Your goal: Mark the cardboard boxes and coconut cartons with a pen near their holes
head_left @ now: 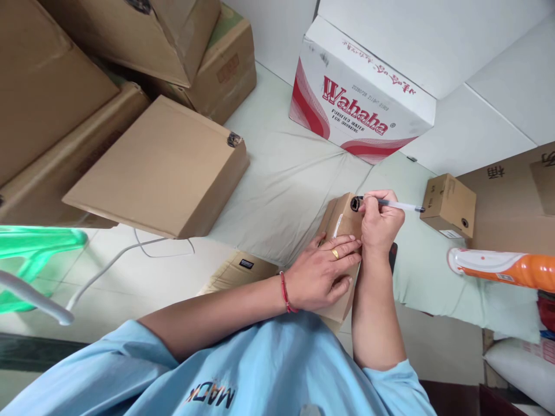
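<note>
Right hand [384, 222] is pinched round a pen [401, 205] at the dark patch [356, 203], left hand [323, 271] is lying open on the cardboard box [346, 226]. Box is this side of the Wahaha carton [349, 112], long axis roughly toward it, patch nearer the right

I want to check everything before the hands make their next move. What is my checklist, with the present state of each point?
1. Left hand rests on the small carton: ok.
2. Right hand grips the pen: ok.
3. Pen's writing tip touches the dark mark: cannot tell, too small.
4. Cloth smooth: not ok, creased.
5. Orange-and-white bottle apart from both hands: ok.
</note>
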`<state>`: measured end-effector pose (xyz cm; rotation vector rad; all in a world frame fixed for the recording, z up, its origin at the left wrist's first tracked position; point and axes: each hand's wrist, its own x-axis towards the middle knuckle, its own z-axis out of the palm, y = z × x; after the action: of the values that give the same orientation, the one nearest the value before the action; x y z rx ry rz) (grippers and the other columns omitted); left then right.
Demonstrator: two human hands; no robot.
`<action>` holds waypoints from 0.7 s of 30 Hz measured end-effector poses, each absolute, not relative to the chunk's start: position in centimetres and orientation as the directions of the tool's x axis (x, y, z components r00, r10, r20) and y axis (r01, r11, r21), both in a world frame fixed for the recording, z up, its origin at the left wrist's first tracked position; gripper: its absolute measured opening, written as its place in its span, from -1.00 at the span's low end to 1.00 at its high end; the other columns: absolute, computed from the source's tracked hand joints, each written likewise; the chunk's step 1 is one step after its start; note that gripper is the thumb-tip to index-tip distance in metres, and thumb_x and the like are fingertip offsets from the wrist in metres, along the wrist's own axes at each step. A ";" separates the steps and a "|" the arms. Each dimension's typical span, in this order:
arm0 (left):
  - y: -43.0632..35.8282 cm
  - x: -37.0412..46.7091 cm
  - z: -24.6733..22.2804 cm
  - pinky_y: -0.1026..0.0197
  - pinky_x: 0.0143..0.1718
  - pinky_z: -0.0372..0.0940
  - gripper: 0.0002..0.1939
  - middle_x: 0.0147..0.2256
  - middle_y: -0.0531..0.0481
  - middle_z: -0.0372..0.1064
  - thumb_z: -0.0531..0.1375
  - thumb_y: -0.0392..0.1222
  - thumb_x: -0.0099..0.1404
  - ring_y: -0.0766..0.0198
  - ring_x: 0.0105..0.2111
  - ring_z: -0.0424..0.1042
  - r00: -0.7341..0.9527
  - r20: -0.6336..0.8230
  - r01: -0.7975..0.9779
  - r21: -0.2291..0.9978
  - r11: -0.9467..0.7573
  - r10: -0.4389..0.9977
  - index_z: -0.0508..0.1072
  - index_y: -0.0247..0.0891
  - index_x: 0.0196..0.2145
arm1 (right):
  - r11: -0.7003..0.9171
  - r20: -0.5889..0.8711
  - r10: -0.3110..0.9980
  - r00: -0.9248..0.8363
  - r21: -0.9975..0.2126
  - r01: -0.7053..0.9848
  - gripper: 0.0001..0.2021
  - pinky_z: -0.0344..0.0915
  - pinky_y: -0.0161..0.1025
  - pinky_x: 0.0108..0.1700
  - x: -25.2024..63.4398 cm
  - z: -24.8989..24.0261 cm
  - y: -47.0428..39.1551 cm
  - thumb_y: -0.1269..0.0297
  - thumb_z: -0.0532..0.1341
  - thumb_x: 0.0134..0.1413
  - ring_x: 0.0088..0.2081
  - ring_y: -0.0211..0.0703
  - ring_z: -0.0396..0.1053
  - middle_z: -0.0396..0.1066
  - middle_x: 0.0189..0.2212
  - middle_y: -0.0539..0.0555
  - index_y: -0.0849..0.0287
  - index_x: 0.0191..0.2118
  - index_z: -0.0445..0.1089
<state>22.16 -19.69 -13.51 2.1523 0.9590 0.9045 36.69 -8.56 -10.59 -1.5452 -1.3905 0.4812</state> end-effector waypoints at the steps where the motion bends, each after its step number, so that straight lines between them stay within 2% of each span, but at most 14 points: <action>1: -19.7 22.2 -13.5 -0.28 0.42 0.25 -0.53 0.44 -0.22 0.33 0.12 -0.12 0.52 -0.05 0.47 0.29 0.507 0.330 0.380 0.743 -0.551 0.796 0.48 -0.27 0.29 | 0.114 0.298 0.915 0.272 -0.839 0.533 -0.88 0.27 -0.29 -0.34 36.7 -10.6 -8.6 0.23 0.23 0.13 -0.49 -0.24 0.37 0.45 -0.54 -0.10 0.09 -0.38 0.46; 21: -19.6 22.1 -13.3 -0.27 0.47 0.21 -0.51 0.44 -0.26 0.33 0.13 -0.13 0.51 -0.07 0.47 0.28 0.524 0.298 0.376 0.760 -0.531 0.798 0.48 -0.27 0.32 | 0.082 0.294 0.909 0.296 -0.822 0.564 -0.89 0.28 -0.28 -0.32 36.5 -10.4 -8.5 0.23 0.22 0.11 -0.49 -0.23 0.36 0.44 -0.55 -0.10 0.09 -0.40 0.44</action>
<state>22.05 -19.60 -13.27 2.1303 0.9494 0.8593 36.47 -8.52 -10.39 -1.5972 -1.3823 0.4485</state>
